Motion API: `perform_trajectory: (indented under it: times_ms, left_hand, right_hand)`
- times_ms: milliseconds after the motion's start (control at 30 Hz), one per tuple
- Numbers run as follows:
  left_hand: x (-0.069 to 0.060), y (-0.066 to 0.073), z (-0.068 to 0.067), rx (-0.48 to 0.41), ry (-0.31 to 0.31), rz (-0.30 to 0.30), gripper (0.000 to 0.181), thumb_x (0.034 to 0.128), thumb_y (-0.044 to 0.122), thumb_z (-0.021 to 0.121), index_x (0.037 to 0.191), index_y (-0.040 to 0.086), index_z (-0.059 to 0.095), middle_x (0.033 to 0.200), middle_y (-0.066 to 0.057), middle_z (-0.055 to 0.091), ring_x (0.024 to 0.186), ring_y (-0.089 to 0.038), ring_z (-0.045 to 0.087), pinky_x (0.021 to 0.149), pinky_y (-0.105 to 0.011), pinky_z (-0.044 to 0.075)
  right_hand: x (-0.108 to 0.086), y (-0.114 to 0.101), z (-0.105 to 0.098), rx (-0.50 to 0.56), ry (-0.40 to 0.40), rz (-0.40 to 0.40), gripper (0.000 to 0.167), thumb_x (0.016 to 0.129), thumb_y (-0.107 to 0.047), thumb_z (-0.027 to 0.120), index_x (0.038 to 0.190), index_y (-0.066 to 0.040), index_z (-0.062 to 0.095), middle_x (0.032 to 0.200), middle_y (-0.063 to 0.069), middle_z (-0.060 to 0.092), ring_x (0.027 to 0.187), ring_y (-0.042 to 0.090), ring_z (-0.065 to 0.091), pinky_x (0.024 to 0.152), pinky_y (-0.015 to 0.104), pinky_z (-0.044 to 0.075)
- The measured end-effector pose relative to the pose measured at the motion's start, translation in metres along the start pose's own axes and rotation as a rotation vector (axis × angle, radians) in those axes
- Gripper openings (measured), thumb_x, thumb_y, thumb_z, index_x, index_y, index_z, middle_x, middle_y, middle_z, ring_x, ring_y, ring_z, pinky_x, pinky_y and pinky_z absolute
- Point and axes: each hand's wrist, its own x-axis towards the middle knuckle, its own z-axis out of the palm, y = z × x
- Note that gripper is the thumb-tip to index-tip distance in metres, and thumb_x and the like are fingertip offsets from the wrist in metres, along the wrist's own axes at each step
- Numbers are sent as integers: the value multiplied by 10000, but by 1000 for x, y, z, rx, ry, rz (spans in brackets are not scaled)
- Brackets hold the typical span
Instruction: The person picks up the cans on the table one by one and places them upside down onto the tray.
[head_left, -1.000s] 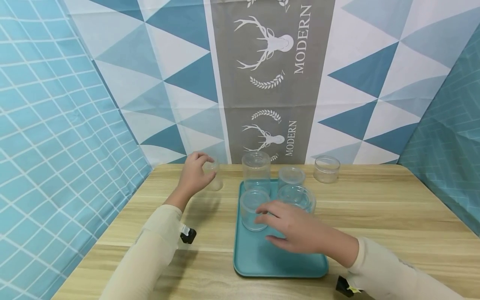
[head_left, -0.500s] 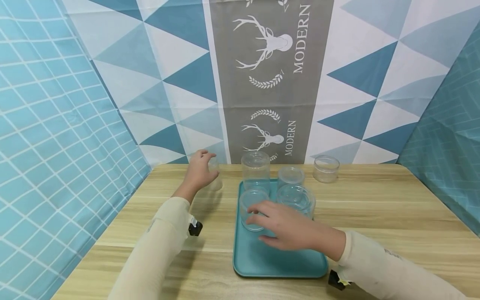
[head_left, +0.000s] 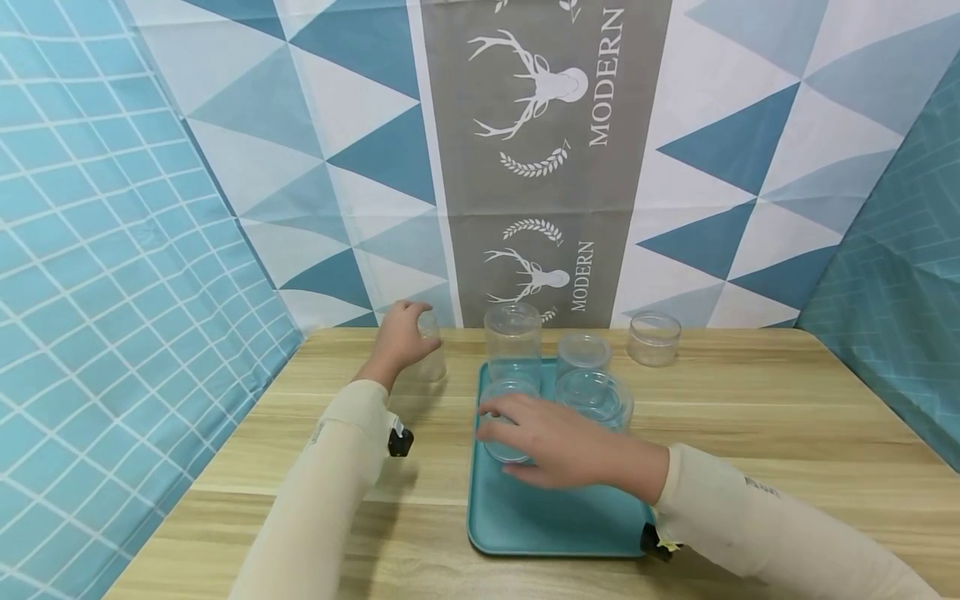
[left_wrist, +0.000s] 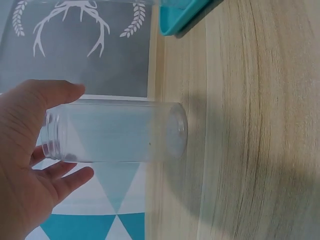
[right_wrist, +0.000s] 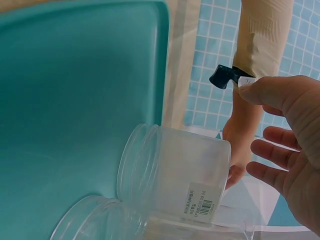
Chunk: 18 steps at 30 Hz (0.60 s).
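Note:
My left hand (head_left: 401, 340) is at the neck of a clear plastic jar (left_wrist: 117, 131) standing upright on the table at the left. In the left wrist view, thumb and fairly straight fingers lie on either side of the threaded mouth; firm contact cannot be made out. Over the teal tray (head_left: 555, 525), my right hand (head_left: 543, 437) spreads above the front-left clear jar (head_left: 512, 387), partly hiding it. The right wrist view shows that jar (right_wrist: 187, 170) with its ringed end on the tray and a barcode label on its side. Thumb and fingers are apart from it.
On the tray are also a tall clear jar (head_left: 513, 337), a smaller clear jar (head_left: 582, 352) and a wide clear jar (head_left: 596, 400). A short clear jar (head_left: 654, 340) stands on the wooden table (head_left: 780, 433) at the back right. Patterned cloth (head_left: 360, 167) hangs behind.
My left hand has moved right, in around the jar's neck, while that jar stays in place. The right hand has shifted left over the front-left jar.

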Motion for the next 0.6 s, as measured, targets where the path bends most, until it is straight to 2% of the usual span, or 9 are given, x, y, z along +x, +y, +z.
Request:
perform_trajectory:
  times_ms: [233,600]
  left_hand:
    - [1,3,1,-1,-19,-28,544,822,195,687,1329,42,565,1344,-231,485,1206,-389,493,971,-524,445]
    - [-3,3,-1,-13,19,-10,513,810,213,732,1275,40,603,1290,-213,531,1142,-379,534,921,-525,472]
  right_hand:
    - [6,3,1,-26,-30,32,521,806,-219,805,1262,-164,559,1330,101,485,1215,248,493,969,379,476]
    - [15,5,4,-27,-26,37,478,821,-229,791,1237,-135,576,1314,113,514,1206,255,510,974,391,473]
